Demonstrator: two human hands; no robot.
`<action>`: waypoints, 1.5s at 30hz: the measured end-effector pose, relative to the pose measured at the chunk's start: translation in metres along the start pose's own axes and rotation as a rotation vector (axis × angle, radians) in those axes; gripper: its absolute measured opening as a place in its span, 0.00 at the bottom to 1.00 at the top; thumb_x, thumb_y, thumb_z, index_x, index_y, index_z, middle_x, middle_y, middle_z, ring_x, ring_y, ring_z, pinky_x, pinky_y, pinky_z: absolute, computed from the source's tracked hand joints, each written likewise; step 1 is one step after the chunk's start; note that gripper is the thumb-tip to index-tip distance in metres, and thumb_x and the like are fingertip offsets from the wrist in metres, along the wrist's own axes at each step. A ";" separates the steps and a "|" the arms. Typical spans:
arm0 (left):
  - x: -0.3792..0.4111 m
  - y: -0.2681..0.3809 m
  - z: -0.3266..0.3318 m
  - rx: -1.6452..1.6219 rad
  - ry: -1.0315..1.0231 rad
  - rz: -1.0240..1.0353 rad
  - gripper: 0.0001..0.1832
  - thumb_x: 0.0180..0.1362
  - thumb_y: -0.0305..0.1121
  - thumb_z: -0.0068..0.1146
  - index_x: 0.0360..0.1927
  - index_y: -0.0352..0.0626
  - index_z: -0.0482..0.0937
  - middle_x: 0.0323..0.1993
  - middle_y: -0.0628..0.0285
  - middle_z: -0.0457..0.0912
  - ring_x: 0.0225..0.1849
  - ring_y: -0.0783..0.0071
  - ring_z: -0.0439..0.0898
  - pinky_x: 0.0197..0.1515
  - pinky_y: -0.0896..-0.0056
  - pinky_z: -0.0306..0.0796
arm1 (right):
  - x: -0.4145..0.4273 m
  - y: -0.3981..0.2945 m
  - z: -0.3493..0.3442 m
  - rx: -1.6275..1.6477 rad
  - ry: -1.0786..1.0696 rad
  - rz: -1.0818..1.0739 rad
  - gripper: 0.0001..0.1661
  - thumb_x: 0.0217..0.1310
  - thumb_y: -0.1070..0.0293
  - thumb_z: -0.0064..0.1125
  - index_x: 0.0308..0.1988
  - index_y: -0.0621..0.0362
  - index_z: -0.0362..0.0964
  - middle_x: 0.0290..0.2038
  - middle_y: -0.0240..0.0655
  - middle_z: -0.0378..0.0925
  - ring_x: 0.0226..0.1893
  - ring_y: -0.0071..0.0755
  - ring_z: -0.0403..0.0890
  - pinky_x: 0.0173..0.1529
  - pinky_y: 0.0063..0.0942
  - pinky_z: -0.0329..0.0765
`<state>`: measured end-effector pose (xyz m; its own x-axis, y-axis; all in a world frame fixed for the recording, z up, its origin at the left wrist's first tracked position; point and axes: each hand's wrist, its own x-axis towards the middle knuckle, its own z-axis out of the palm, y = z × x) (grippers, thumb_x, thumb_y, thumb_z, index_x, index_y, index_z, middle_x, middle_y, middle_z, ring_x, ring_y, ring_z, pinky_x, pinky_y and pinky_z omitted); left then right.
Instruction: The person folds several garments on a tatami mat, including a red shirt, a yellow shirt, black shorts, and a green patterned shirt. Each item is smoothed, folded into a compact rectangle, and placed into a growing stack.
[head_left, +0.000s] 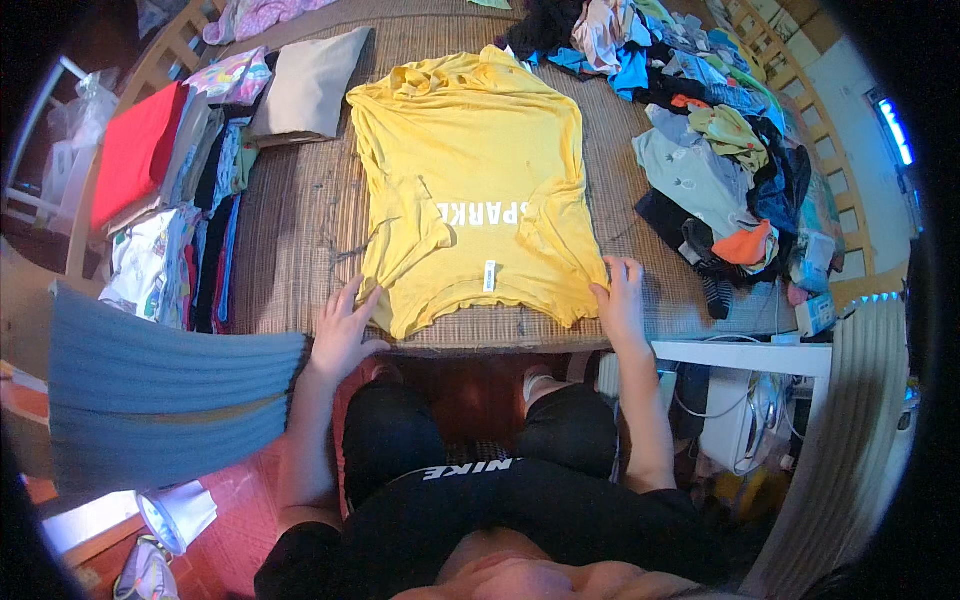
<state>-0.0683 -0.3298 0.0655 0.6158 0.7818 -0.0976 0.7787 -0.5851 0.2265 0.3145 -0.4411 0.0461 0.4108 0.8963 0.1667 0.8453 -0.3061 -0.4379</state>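
Observation:
A yellow T-shirt (472, 169) lies spread on a woven mat, its neckline towards me and its sleeves folded inward over the body. White lettering, partly covered by the sleeves, crosses its middle, and a small white tag (490, 276) shows near the collar. At the shirt's near left corner, my left hand (345, 326) has its fingers spread, with the fingertips against the cloth. On the opposite side my right hand (622, 304) rests at the near right edge, thumb and fingers apart. Neither hand appears to hold any fabric. The shirt's far hem is bunched and wrinkled.
Folded clothes stand in stacks at the left, including a red piece (139, 154), beside a beige folded cloth (311, 86). A loose heap of clothes (697, 165) covers the right side. The woven mat (292, 217) lies within wooden bed rails (817, 142).

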 end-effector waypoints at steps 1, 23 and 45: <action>-0.002 0.000 -0.001 0.015 0.000 0.004 0.39 0.37 0.38 0.66 0.57 0.48 0.64 0.58 0.54 0.58 0.58 0.57 0.59 0.57 0.58 0.58 | -0.006 -0.004 -0.006 -0.015 -0.053 -0.080 0.31 0.41 0.76 0.61 0.50 0.60 0.61 0.49 0.46 0.60 0.48 0.51 0.65 0.52 0.38 0.67; 0.044 -0.016 0.039 -0.390 0.357 0.151 0.20 0.35 0.16 0.46 0.37 0.39 0.72 0.43 0.52 0.74 0.49 0.52 0.70 0.53 0.60 0.62 | 0.000 0.010 0.019 0.030 -0.022 -0.329 0.20 0.38 0.84 0.45 0.37 0.60 0.71 0.36 0.40 0.69 0.41 0.46 0.67 0.48 0.36 0.67; 0.035 -0.019 -0.018 -0.313 0.103 0.024 0.07 0.40 0.30 0.50 0.17 0.36 0.74 0.15 0.47 0.73 0.26 0.44 0.71 0.63 0.53 0.51 | 0.003 -0.001 -0.019 0.299 -0.422 -0.103 0.19 0.45 0.84 0.40 0.38 0.61 0.72 0.32 0.46 0.76 0.36 0.40 0.78 0.41 0.26 0.71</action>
<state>-0.0633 -0.2875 0.0751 0.6058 0.7956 0.0062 0.6797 -0.5216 0.5157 0.3218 -0.4445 0.0640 0.1050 0.9871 -0.1212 0.7146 -0.1596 -0.6810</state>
